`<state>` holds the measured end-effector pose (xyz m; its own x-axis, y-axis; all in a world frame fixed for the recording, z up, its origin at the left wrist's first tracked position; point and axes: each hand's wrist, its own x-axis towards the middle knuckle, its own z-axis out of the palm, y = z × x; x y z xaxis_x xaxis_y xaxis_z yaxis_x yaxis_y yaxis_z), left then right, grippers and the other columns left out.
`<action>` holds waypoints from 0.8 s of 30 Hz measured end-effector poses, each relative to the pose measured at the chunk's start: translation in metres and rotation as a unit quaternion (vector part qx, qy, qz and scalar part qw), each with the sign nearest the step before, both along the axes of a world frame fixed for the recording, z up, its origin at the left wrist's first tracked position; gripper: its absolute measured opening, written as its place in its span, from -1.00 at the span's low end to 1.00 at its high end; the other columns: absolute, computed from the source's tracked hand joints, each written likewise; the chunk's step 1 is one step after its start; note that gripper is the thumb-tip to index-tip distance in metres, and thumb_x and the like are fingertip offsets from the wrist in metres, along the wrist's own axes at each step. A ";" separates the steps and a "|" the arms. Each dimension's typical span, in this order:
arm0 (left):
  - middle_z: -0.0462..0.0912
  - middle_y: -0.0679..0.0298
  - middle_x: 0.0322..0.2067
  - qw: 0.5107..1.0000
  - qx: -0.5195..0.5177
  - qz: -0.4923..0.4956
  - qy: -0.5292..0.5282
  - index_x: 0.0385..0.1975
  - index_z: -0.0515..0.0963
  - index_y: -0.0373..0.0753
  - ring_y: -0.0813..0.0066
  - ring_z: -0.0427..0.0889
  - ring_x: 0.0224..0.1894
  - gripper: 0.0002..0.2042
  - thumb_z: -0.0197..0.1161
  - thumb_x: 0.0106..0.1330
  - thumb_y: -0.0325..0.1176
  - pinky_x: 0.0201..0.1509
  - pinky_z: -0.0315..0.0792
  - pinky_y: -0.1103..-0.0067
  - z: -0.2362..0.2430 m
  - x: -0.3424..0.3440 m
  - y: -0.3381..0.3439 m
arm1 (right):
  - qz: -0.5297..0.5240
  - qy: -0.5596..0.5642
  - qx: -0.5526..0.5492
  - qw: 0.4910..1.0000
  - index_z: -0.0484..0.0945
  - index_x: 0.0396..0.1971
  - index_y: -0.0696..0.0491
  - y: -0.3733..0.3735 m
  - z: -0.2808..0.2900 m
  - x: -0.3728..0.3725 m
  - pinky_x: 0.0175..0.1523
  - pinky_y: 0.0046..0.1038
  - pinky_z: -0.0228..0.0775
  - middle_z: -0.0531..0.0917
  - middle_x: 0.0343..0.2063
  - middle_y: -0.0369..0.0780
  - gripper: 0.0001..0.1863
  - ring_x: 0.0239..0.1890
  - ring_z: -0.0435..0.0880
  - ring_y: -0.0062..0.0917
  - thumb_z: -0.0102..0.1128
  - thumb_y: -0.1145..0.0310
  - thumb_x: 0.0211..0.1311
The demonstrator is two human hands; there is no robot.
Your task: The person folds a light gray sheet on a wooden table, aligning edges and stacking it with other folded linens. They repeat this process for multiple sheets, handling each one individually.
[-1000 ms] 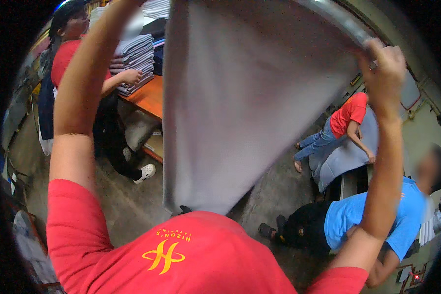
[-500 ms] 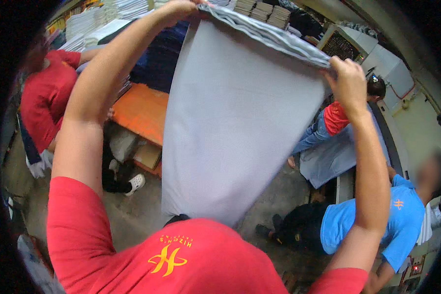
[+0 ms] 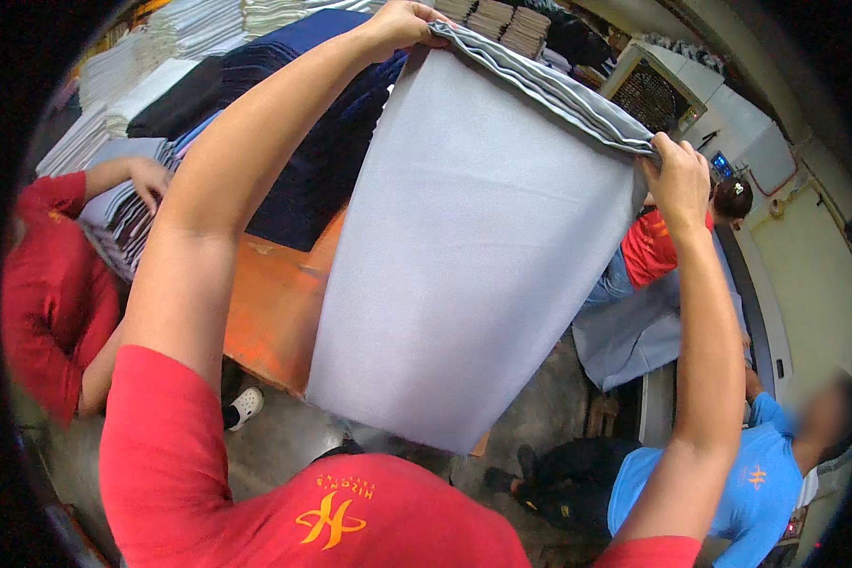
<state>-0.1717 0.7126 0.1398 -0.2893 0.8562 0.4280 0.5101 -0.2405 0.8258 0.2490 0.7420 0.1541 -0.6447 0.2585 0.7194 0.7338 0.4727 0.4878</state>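
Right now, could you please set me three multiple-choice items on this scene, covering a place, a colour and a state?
1. Where does the orange table lie from the grey cloth?
A. behind it, to the left
B. right of it
C. above it

2. What colour is the person's own shirt?
A. blue
B. red
C. grey

3. How is the cloth held?
A. by one hand
B. crumpled
C. by its top edge, hanging

Answers: A, the table shows past the cloth's left side; B, red fabric fills the lower edge; C, left hand and right hand grip the top corners.
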 end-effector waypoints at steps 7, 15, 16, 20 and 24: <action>0.65 0.36 -0.38 0.991 -0.007 -0.110 -0.070 -0.27 0.65 -0.20 0.63 0.56 -0.40 -0.77 0.28 0.06 -0.60 -0.31 0.43 0.69 -0.097 -0.026 0.139 | -0.081 -0.003 -0.105 0.991 0.53 -0.38 -0.01 0.081 -0.058 -0.036 -0.15 -0.26 0.31 0.60 -0.49 -0.18 -0.76 -0.27 0.56 -0.28 0.33 0.24 -0.04; 0.63 0.39 -0.39 0.985 -0.145 -0.062 -0.075 -0.23 0.63 -0.16 0.63 0.54 -0.34 -0.74 0.30 0.07 -0.61 -0.28 0.43 0.64 -0.241 -0.026 0.226 | -0.128 0.003 -0.247 0.960 0.52 -0.32 0.01 0.177 -0.176 -0.049 -0.15 -0.21 0.35 0.61 -0.46 -0.14 -0.73 -0.24 0.58 -0.23 0.32 0.27 -0.03; 0.63 0.31 -0.33 0.986 -0.147 -0.029 -0.074 -0.17 0.59 -0.18 0.52 0.57 -0.33 -0.69 0.31 0.04 -0.60 -0.22 0.47 0.56 -0.264 -0.023 0.231 | -0.119 0.019 -0.286 0.951 0.51 -0.27 0.02 0.187 -0.200 -0.051 -0.14 -0.20 0.35 0.62 -0.41 -0.12 -0.72 -0.22 0.58 -0.20 0.30 0.29 -0.01; 0.45 0.03 0.02 0.979 -0.056 0.115 0.159 0.05 0.42 -0.22 0.08 0.41 0.08 -0.48 0.34 -0.01 -0.45 0.15 0.33 0.31 -0.364 0.015 0.173 | 0.021 0.183 -0.443 0.878 0.33 0.12 0.07 0.161 -0.329 -0.058 0.19 -0.23 0.27 0.19 0.24 0.04 -0.39 0.19 0.32 -0.08 0.28 0.43 -0.02; 0.14 0.02 0.29 0.961 -0.098 -0.041 0.254 0.24 0.22 -0.19 0.10 0.03 0.37 -0.42 0.17 0.17 -0.37 0.40 -0.25 0.08 -0.434 0.103 -0.029 | -0.042 0.198 -0.571 0.795 0.20 0.25 0.09 0.034 -0.435 -0.051 0.35 -0.19 0.00 0.05 0.31 0.07 -0.31 0.34 0.06 -0.07 0.24 0.35 0.09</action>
